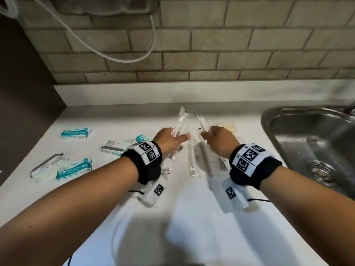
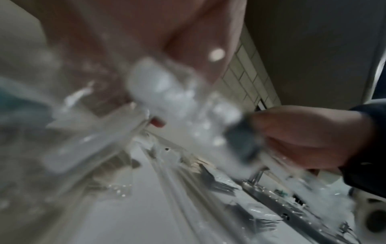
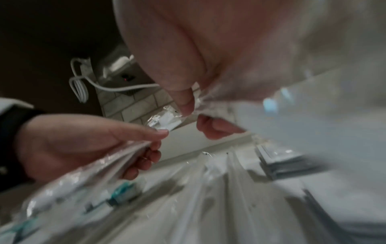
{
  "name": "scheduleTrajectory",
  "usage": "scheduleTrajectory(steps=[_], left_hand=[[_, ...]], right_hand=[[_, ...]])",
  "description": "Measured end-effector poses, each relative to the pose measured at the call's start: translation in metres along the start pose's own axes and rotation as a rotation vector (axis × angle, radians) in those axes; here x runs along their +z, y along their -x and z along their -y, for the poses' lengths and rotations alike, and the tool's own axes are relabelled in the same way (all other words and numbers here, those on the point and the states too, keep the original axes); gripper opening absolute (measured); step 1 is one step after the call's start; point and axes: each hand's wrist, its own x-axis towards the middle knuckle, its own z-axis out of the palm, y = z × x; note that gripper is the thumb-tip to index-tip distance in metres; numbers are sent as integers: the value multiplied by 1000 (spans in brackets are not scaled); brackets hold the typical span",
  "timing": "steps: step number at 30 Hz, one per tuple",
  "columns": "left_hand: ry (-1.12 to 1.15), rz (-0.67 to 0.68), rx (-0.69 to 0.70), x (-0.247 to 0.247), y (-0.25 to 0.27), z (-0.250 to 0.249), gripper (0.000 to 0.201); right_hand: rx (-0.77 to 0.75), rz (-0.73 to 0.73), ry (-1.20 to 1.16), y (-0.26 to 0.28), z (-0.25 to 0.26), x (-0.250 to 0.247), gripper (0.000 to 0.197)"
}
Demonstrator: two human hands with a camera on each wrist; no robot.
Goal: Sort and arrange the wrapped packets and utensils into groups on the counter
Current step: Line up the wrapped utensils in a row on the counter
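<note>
My left hand (image 1: 177, 135) grips a long clear-wrapped white utensil (image 1: 182, 117) that sticks up past the fingers and runs back under the wrist. To its right, my right hand (image 1: 206, 134) pinches a second clear-wrapped utensil (image 1: 202, 121) between thumb and fingers; its lower end hangs near the wrist. Both hands hover above the white counter (image 1: 119, 120). A third wrapped utensil (image 1: 193, 162) lies flat between the wrists. The right wrist view shows the left hand (image 3: 83, 143) with fingers curled round its wrapper (image 3: 117, 163). The left wrist view is blurred.
Teal packets (image 1: 75, 133) (image 1: 74, 168) and white-wrapped packets (image 1: 113, 147) (image 1: 48, 164) lie on the left. A tan packet (image 1: 226, 126) sits behind my right hand. A steel sink (image 1: 307, 141) is on the right, a tiled wall (image 1: 192, 54) with a white cable (image 1: 123, 58) behind.
</note>
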Motion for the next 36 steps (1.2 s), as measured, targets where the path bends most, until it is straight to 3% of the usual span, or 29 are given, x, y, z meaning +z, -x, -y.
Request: scheduleTrajectory(steps=[6, 8, 12, 16, 21, 23, 25, 26, 28, 30, 36], left_hand=[[-35, 21, 28, -3, 0, 2, 75], [-42, 22, 36, -4, 0, 3, 78], [-64, 15, 47, -10, 6, 1, 75], [-66, -3, 39, -19, 12, -2, 77], [-120, -85, 29, -42, 13, 1, 41], [-111, -90, 33, -51, 14, 1, 39], [-108, -99, 49, -58, 13, 2, 49], [-109, -109, 47, -61, 12, 3, 51], [-112, -125, 53, -68, 13, 4, 48], [-118, -132, 58, -74, 13, 5, 38], [-103, -144, 47, -95, 23, 13, 42]], right_hand=[[55, 70, -150, -6, 1, -10, 37], [74, 89, -92, -7, 2, -9, 35], [59, 109, 197, -6, 12, -1, 42], [90, 129, 322, -14, 16, 10, 57], [129, 158, 336, -24, 22, 12, 67], [105, 100, 357, -23, 27, 16, 71], [-19, 45, 401, -17, 36, 24, 72], [-116, 65, 425, -12, 42, 29, 74], [-274, 254, 504, 1, 54, 41, 92], [-266, 474, 649, 12, 66, 55, 109], [-101, 526, 806, 8, 86, 89, 82]])
